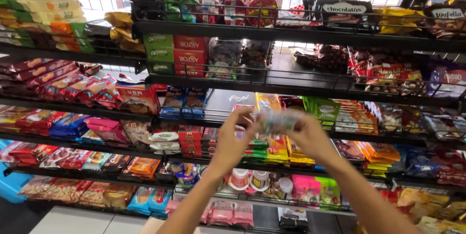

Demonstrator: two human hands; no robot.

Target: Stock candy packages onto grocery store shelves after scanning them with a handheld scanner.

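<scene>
Small blurred packet (279,120), pale with green and pink flecks, held up between both hands in front of the shelves. Left hand (233,142) closed on its left end, fingers curled over the top edge; right hand (310,137) closed on its right end, thumb side toward the camera. Kind of packet too blurred to tell. Just behind the grip, a black wire shelf (291,81) with yellow and green packs (320,108) beside orange ones. Just below the grip, red boxes (190,139) and stacked flat packs in green, yellow and red (272,149). Lower still, round white cups (250,179) and pink bags (303,188). Well to the left of the grip, rows of red and blue biscuit packs (63,83). Above, red and green boxes (177,54) on a higher shelf.
</scene>
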